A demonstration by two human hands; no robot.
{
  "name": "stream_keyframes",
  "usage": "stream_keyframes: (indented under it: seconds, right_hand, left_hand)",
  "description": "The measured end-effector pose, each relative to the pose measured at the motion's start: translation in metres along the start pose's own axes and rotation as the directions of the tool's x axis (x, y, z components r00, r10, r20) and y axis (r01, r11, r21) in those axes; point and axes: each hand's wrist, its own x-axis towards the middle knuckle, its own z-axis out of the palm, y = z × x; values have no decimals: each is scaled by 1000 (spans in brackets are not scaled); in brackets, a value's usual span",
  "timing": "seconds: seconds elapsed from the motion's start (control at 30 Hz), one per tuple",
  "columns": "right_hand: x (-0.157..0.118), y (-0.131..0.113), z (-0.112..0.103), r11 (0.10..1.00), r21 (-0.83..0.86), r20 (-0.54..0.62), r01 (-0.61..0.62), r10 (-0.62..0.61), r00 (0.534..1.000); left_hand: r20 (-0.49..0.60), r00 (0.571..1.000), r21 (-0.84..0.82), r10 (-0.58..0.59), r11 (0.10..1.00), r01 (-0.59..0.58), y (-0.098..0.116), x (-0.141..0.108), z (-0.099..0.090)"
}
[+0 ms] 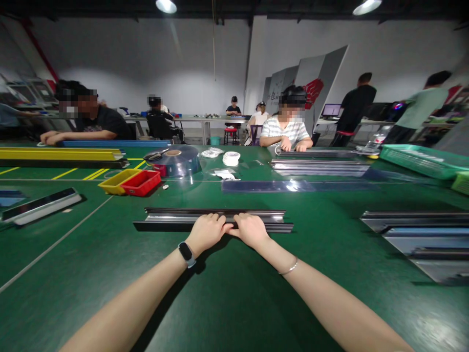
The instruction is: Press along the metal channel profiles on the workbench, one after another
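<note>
A dark metal channel profile [164, 220] with a shiny inner face lies lengthwise across the green table in front of me. My left hand [208, 232], with a watch at its wrist, is closed over the middle of the profile. Just right of it, my right hand [251, 230], with a thin bracelet, grips the same profile. The two thumbs meet at the profile's near edge. Both hands' fingertips are partly hidden behind the profile's walls.
Yellow [119, 181] and red bins [142, 183] stand beyond at left, near a film roll [179, 160]. A clear strip [264, 186] lies farther back. Several profiles [428, 232] lie at right, another [44, 205] at left. People sit across the table.
</note>
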Motion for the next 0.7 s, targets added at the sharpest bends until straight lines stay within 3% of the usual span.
stream_keyframes:
  seconds: [0.17, 0.53, 0.63, 0.7]
  right_hand:
    - [3, 3, -1, 998, -3, 47, 58, -58, 997]
    - [6, 1, 2, 998, -5, 60, 58, -58, 997]
    - [4, 6, -7, 992, 77, 57, 97, -102, 993]
    - [4, 16, -19, 960, 216, 67, 180, -198, 978]
  left_hand:
    - [5, 1000, -13, -5, 1000, 5, 1, -1, 0]
    - [-26, 1000, -27, -8, 1000, 7, 2, -1, -1]
    - [-30, 1000, -29, -8, 1000, 7, 3, -1, -2]
    - [-35, 999, -39, -1, 999, 0, 2, -2, -2]
